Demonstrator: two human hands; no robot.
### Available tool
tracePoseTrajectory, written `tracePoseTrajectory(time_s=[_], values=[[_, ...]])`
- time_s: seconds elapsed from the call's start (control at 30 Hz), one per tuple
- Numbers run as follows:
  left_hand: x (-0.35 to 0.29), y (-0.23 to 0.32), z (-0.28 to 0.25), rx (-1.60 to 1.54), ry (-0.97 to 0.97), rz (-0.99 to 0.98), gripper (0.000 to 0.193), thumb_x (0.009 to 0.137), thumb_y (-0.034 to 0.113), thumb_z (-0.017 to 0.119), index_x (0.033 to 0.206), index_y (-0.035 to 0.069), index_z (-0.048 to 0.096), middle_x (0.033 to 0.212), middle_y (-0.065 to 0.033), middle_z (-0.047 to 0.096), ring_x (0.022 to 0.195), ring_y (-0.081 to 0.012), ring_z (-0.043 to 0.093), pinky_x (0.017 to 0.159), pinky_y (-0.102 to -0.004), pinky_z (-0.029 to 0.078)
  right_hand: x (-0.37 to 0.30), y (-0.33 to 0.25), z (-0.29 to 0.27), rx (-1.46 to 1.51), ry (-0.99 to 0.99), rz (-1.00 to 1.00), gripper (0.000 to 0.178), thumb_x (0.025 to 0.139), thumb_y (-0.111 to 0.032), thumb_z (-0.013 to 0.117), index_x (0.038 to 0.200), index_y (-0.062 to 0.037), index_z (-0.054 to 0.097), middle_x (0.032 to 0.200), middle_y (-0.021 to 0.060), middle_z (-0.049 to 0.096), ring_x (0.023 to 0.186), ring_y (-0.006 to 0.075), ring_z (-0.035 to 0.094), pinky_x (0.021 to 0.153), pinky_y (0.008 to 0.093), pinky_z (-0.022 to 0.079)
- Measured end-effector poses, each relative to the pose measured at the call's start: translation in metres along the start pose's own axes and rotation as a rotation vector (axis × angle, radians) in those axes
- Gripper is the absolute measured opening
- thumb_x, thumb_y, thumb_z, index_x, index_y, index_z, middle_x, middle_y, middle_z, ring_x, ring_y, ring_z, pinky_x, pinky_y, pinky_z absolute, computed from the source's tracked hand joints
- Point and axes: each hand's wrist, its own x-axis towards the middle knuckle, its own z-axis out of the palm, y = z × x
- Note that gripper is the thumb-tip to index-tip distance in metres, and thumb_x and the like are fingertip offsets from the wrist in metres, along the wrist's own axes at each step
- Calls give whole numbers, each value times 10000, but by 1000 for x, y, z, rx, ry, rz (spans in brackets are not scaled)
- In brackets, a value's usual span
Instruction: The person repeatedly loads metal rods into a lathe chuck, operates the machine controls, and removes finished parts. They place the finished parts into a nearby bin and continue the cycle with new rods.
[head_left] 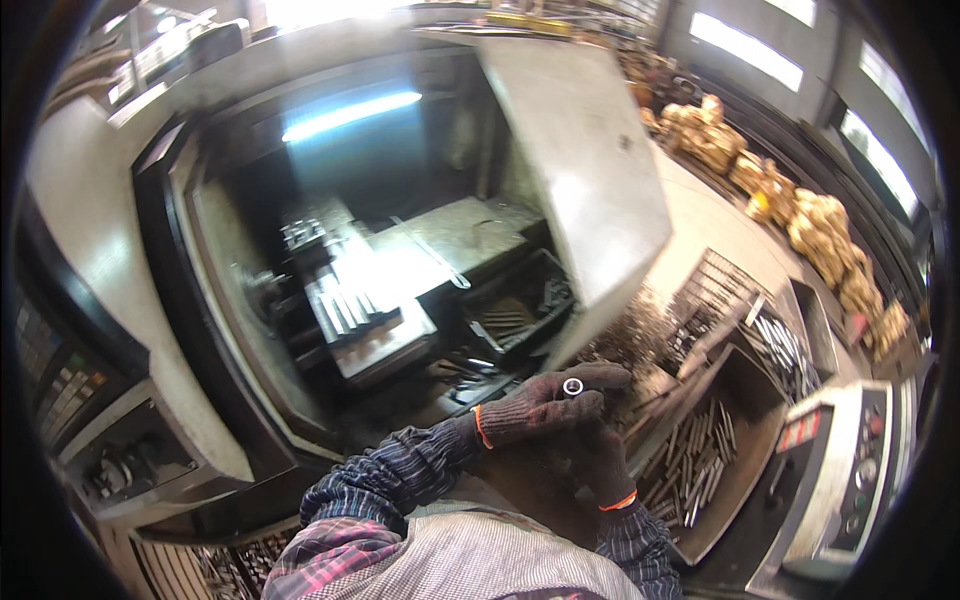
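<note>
Both hands wear dark knitted gloves with orange cuffs and meet in front of the open machine. My left hand [525,408] reaches across from the left, its fingers closed around a small round metal piece [572,387]. Only the bright ring-shaped end of that piece shows, so its length is hidden. Just below and touching the left, my right hand [600,460] comes up from the lower edge with its fingers bent. What it grips, if anything, is hidden behind the gloves.
The machine's lit chamber [430,245] holds a tool block with several bright bars [345,305]. A metal door [590,170] stands beside it. Right of my hands is a bin [755,440] with many metal rods [700,460], near a control panel [860,470]. Wrapped yellowish bundles [820,235] line the wall.
</note>
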Motion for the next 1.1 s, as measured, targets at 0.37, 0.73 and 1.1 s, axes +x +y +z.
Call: tracePoseTrajectory(time_s=[0.37,0.73,1.1], values=[[-77,-42,-238,562,1151,-185,680,981,573,602,1421,55,588,1460,-187,578,1352,-300,543,1148,-400,404,157,-7,87,67,-100,-70,301,977,-220,700,1197,-14,700,979,136,764,899,176,706,815,329,552],[-246,-9,-456,1790,1064,-1713,498,983,342,498,1408,111,617,1596,-202,407,1527,-472,205,1199,-707,65,245,52,94,216,-261,32,265,984,-196,694,1166,-3,702,1001,113,747,953,189,694,863,331,544],[-144,-23,-459,1406,887,-1141,390,939,384,568,1191,119,702,1193,-184,706,1133,-402,672,824,-750,491,285,92,122,270,-328,56,244,970,-168,719,1155,-9,710,1044,92,748,954,144,685,868,305,542]])
